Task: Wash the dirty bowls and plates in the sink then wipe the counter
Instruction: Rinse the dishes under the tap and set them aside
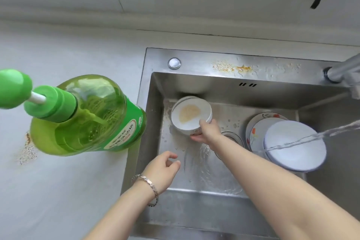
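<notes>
**Currently at the sink — first bowl in hand, washing barely begun**

Head view, one entry per item.

- Right hand: closed on the rim of a white bowl, tilted on its side at the sink's far-left corner; pale yellowish residue inside.
- Left hand: empty, fingers loosely curled, hovering over the sink's near-left side.
- Sink: steel, wet floor.
- Faucet: one, running — its stream falls toward the stacked dishes, not the held bowl.
- Stacked dishes, right of the drain: one flower-patterned plate, one white dish on top of it; more beneath cannot be told.
- Detergent bottle: one, green pump type, on the counter beside the sink.
- Counter stains: one speckled patch left of the bottle.

Judged status: no dish looks finished; all visible pieces remain, then the counter wipe.
</notes>
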Demonstrator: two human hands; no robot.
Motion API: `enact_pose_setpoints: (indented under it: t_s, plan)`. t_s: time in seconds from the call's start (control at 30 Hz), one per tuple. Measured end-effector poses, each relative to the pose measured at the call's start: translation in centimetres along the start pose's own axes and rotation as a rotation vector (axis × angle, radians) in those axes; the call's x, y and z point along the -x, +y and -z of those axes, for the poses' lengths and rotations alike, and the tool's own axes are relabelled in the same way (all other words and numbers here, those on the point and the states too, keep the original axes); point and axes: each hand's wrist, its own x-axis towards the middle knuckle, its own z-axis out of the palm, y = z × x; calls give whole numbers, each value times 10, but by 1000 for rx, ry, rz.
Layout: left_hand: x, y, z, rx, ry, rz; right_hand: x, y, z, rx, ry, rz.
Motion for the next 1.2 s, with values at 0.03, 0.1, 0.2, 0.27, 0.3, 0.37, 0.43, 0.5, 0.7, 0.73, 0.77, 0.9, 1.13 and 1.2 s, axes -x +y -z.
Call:
enact_pose_setpoints:
  t_s: [0.03, 0.1, 0.2, 0.27, 0.3, 0.37, 0.43, 0.5, 0.7, 0.73, 0.77, 0.9, 1.13, 1.2]
  plan:
    - [1, -1, 1, 7, -9, 0, 6, 1, 4, -7, -6, 18]
    - [6, -2, 1, 27, -21, 3, 20, 2, 14, -5, -42, 57]
    - [15, -5, 1, 58, -18, 13, 45, 0, 32, -55, -104, 84]
    - [22, -7, 0, 86, -8, 30, 67, -1, 46, -78, -115, 89]
    - [26, -7, -1, 102, -3, 39, 81, -2, 54, -68, -118, 103]
    - [35, -6, -3, 139, 5, 54, 109, -4, 71, -36, -140, 129]
    - [44, -1, -5, 160, 9, 63, 135, -6, 89, -13, -156, 132]
    - [53, 7, -10, 178, 15, 62, 158, -7, 109, -34, -169, 113]
    - [78, 76, -38, 528, -125, 51, 200, -20, 177, -127, -166, 135]
    - [82, 92, -44, 629, -162, 50, 204, -22, 187, -152, -178, 150]
    - [85, 108, -51, 716, -194, 42, 209, -25, 196, -174, -196, 167]
    - [92, 160, -76, 893, -277, -74, 222, -32, 219, -229, -260, 244]
    - [92, 173, -82, 1038, -190, -168, 228, -44, 227, -132, -353, 298]
    - [90, 175, -82, 1046, -163, -152, 223, -48, 230, 123, -235, 425]
